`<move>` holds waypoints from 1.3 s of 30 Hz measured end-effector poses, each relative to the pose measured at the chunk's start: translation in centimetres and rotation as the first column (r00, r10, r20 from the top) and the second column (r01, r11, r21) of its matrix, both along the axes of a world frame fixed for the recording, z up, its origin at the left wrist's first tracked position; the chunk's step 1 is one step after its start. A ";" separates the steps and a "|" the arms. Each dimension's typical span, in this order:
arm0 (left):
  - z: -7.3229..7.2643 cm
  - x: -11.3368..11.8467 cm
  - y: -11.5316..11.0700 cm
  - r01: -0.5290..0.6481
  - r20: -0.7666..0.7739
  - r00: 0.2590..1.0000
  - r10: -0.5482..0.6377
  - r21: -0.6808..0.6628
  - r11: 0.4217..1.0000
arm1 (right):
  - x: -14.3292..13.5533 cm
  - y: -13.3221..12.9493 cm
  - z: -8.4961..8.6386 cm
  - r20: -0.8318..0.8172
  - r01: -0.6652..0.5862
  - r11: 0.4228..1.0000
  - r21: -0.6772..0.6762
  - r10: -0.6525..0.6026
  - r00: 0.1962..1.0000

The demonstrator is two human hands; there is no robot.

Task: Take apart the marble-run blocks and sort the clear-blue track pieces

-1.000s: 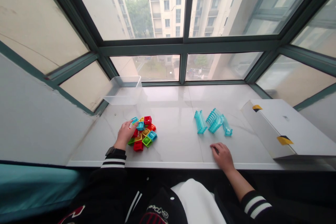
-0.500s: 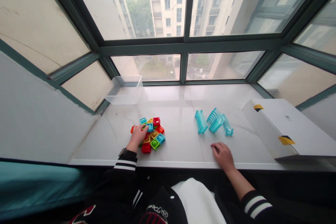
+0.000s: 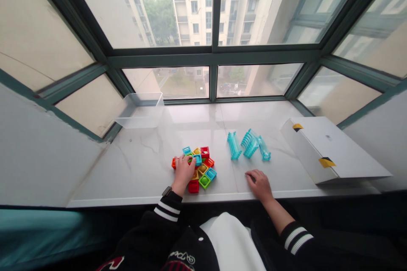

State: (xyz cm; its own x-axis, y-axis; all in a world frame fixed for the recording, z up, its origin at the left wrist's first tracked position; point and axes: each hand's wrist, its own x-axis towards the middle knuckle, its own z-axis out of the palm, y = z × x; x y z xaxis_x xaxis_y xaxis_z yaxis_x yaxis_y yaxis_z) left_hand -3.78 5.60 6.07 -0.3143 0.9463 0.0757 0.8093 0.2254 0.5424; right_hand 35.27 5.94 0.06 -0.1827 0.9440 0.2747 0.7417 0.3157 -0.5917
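A heap of small red, yellow, green and blue blocks (image 3: 203, 169) lies on the white marble sill. My left hand (image 3: 184, 171) rests on the heap's left side, its fingers spread over the blocks and hiding some of them. Three translucent turquoise pieces, one straight (image 3: 234, 145), one curved (image 3: 250, 143) and one narrower (image 3: 264, 149), lie to the right of the heap. Below them, my right hand (image 3: 260, 183) rests on the sill near its front edge, fingers curled together with nothing visible in them.
At the back left stands a clear plastic bin (image 3: 140, 112). A white box (image 3: 333, 148) with yellow and black tape is on the right. Windows with dark green frames (image 3: 190, 60) border the sill (image 3: 140, 178) at the back and sides.
My left hand and the block heap have shifted right, closer to the turquoise pieces. The whole view has turned slightly to the right. My right hand stays near the front edge.
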 end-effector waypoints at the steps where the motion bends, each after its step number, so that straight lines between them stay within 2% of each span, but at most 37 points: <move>1: 0.1 0.1 0.0 0.009 0.004 1.000 -0.009 0.001 1.000 | -0.4 -0.2 0.4 -0.050 -0.021 1.000 -0.020 0.020 0.999; 3: 0.2 0.1 -0.1 0.018 0.013 1.000 -0.018 0.002 1.000 | -2.0 -0.7 1.6 -0.164 -0.105 0.992 -0.071 0.093 0.982; 5: 0.3 -0.1 -0.1 0.014 0.021 1.000 -0.015 0.008 1.000 | -4.3 -1.2 3.1 -0.244 -0.264 0.957 -0.123 0.228 0.942; 8: 0.2 -0.4 -0.1 0.018 0.038 0.999 -0.019 0.025 1.000 | -8.3 -1.8 4.9 -0.238 -0.487 0.852 -0.193 0.441 0.866; 10: 0.0 -0.9 -0.3 0.041 0.060 0.997 -0.043 0.039 0.998 | -10.3 -1.9 5.5 -0.175 -0.541 0.807 -0.236 0.513 0.840; 13: -0.4 -2.0 -0.9 0.078 0.114 0.990 -0.084 0.057 0.995 | -11.5 -1.7 5.1 -0.104 -0.528 0.806 -0.268 0.520 0.848; 17: -0.6 -3.2 -2.1 0.106 0.199 0.974 -0.111 0.035 0.994 | -11.3 -1.4 4.1 -0.079 -0.505 0.822 -0.262 0.503 0.861; 20: -0.4 -3.2 -2.8 0.138 0.216 0.967 -0.138 0.016 0.990 | -11.1 -1.5 3.7 -0.074 -0.497 0.831 -0.251 0.495 0.866; 23: 0.3 -2.8 -3.4 0.194 0.154 0.969 -0.194 0.019 0.981 | -11.2 -1.6 3.8 -0.086 -0.494 0.836 -0.239 0.489 0.868; 26: 1.4 -2.2 -4.1 0.205 0.024 0.978 -0.205 0.013 0.979 | -11.3 -1.5 4.3 -0.120 -0.456 0.863 -0.217 0.440 0.890; 29: 2.9 -1.4 -4.8 0.162 -0.094 0.983 -0.161 0.009 0.987 | -11.7 -0.7 5.3 -0.161 -0.402 0.905 -0.135 0.381 0.911; 32: 3.8 -0.3 -5.1 0.182 -0.125 0.976 -0.177 0.027 0.983 | -12.8 0.5 6.6 -0.163 -0.403 0.914 -0.032 0.394 0.905; 35: 4.0 0.8 -4.8 0.246 -0.144 0.960 -0.239 0.029 0.969 | -14.5 1.5 7.2 -0.138 -0.447 0.894 -0.008 0.442 0.886; 39: 3.6 1.6 -3.9 0.346 -0.195 0.921 -0.336 0.017 0.938 | -16.6 2.1 6.9 -0.109 -0.464 0.884 -0.055 0.457 0.883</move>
State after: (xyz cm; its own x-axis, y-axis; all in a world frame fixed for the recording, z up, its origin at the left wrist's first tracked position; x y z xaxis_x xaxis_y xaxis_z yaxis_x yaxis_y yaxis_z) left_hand -2.19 1.73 9.69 0.0510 0.9872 0.1513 0.9198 -0.1055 0.3780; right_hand 18.70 8.09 6.93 -0.5797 0.7785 0.2405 0.4660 0.5589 -0.6859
